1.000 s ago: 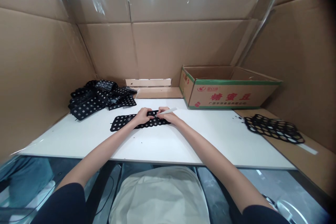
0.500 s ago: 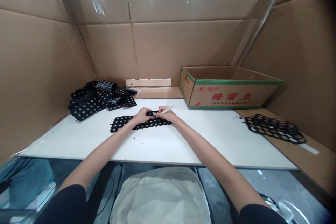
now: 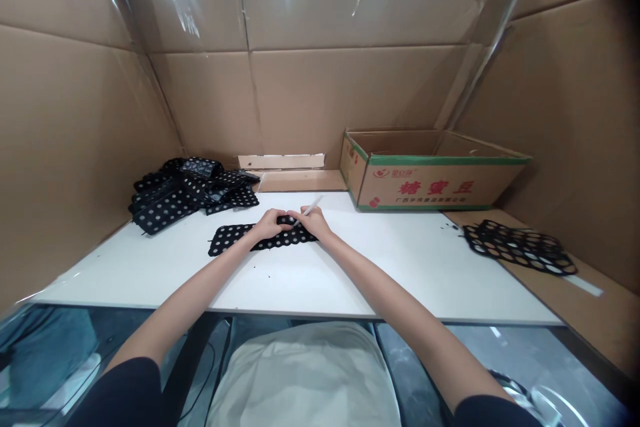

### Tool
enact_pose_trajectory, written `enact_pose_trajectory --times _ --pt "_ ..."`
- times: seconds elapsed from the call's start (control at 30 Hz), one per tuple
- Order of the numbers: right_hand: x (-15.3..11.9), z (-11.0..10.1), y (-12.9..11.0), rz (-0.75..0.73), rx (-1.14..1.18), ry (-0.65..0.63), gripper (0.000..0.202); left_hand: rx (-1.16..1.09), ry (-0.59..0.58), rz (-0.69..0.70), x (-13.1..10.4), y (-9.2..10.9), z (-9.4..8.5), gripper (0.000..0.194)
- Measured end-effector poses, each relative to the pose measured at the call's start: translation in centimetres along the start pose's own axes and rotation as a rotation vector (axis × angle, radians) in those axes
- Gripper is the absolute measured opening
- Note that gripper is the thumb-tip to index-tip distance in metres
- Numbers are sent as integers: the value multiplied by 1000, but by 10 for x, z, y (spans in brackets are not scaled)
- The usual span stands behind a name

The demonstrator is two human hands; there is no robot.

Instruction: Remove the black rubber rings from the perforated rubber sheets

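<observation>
A black strip with white dots (image 3: 233,235) lies flat on the white table (image 3: 400,267). My left hand (image 3: 269,223) is closed on the upper edge of the strip, near its middle. In my right hand (image 3: 313,221) is a thin white pen-like tool (image 3: 314,204), tilted up to the right, its lower end at the strip beside my left fingertips. The two hands are close together over the strip's right half, and they hide part of it.
A heap of black dotted pieces (image 3: 170,207) sits at the back left. An open cardboard box (image 3: 420,183) with green edges stands at the back right. Black net-like sheets (image 3: 520,247) lie on the right. Cardboard walls (image 3: 350,93) surround the table.
My right hand has moved slightly left, nearer my left hand, and the white tool now stands a little steeper. The whole view has shifted slightly.
</observation>
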State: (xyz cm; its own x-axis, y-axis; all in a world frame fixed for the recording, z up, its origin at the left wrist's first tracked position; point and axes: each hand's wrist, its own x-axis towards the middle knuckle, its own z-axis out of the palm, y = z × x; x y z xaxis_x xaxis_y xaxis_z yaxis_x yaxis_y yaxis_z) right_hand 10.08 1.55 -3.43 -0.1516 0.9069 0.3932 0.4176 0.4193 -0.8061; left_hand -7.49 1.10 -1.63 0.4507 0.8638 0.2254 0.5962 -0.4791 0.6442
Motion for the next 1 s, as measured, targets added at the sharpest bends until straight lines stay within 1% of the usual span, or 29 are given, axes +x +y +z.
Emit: enact_pose_trajectory --times 0.2,0.4,0.5,0.63,0.73,0.83,0.93,1.0 --pt "-2 1 -2 32 -4 13 50 42 3 -29 -1 6 -2 30" --pt "-3 3 -4 76 20 8 48 71 -4 -18 -1 3 -2 30" --pt "-2 2 -3 78 114 -27 45 86 -14 -18 0 4 -4 29" --pt "2 -4 2 130 337 -113 43 152 -58 7 2 9 -9 27" --pt "3 -11 4 200 499 -86 43 214 -100 23 1 14 -18 25" --pt "1 -16 4 228 635 -71 38 239 -144 31 -5 19 -27 23" --pt "-1 -18 5 188 648 -136 28 229 -155 57 -11 22 -29 26" --pt "-1 -18 7 147 597 -197 24 229 -133 47 -13 22 -25 26"
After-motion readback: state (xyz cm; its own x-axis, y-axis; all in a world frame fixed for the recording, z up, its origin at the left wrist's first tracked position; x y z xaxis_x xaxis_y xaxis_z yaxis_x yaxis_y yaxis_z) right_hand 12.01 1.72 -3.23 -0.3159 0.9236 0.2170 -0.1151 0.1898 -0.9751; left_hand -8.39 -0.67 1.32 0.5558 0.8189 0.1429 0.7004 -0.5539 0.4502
